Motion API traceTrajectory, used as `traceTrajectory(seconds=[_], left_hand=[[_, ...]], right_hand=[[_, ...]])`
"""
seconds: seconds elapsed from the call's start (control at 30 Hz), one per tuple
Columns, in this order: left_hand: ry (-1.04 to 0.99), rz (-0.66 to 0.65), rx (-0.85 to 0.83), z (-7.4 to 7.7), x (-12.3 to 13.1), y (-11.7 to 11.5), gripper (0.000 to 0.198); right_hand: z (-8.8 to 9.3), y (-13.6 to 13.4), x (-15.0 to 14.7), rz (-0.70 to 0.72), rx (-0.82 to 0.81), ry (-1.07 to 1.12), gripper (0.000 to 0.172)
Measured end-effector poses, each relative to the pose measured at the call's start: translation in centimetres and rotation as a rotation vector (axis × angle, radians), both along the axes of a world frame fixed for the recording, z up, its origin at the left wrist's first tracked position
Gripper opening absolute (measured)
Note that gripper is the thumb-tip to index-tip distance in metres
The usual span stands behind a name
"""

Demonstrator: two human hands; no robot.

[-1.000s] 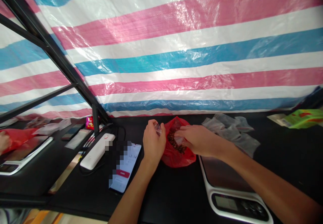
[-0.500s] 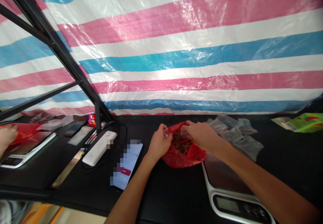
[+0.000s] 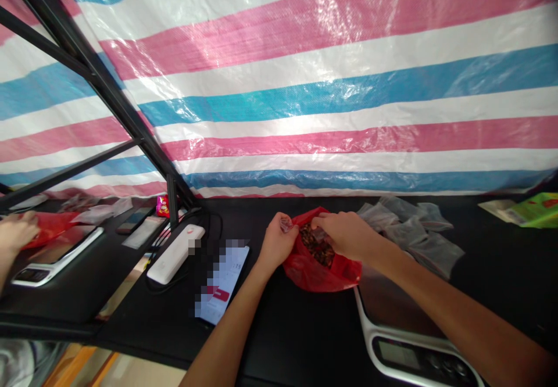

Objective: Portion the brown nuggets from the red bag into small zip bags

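Note:
A red plastic bag (image 3: 314, 276) stands with its mouth spread, partly against the near scale's left edge. Small dark brown pieces (image 3: 321, 254) fill it; I cannot tell their kind. My left hand (image 3: 278, 246) is closed at the bag's left rim, with a crumpled small clear plastic bag (image 3: 286, 225) showing between its fingers. My right hand (image 3: 344, 235) reaches over the right rim, fingers pinched together just above the brown pieces. Something translucent shows by those fingertips, too small to name. The digital scale (image 3: 394, 303) lies under my right forearm.
Several clear zip bags (image 3: 410, 224) lie behind the scale, and a green packet (image 3: 538, 210) at the far right. A phone (image 3: 224, 282) and a white power bank (image 3: 176, 253) with cables are on the left. Beyond a black frame (image 3: 117, 102), another person's hand (image 3: 17, 233) touches red plastic.
The view has shifted slightly, so the table things sit a little farther right. My right fingers are slightly lower over the brown pieces. Both hands stay at the red bag.

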State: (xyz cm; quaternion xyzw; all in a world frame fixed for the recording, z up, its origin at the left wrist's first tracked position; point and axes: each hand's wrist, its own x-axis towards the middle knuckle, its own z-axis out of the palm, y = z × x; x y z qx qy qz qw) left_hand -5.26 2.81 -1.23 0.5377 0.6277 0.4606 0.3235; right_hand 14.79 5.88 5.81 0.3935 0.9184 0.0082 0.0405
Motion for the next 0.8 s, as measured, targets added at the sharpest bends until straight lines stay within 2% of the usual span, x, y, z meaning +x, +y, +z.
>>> traceTrajectory(seconds=[0.13, 0.27, 0.47, 0.8], left_hand=[[0.043, 0.022, -0.008, 0.4, 0.1, -0.4, 0.009], [0.098, -0.049, 0.003, 0.5, 0.2, -0.8, 0.007], [0.006, -0.044, 0.017, 0.2, 0.4, -0.4, 0.007], [-0.048, -0.064, 0.057, 0.7, 0.2, -0.4, 0.008]], right_hand=[[0.4, -0.4, 0.0, -0.021, -0.033, -0.009, 0.031], [0.2, -0.7, -0.1, 0.001, -0.046, 0.02, 0.029], [-0.7, -0.5, -0.3, -0.021, -0.087, 0.048, 0.023], [-0.4, -0.8, -1.1, -0.104, -0.104, 0.1, 0.023]])
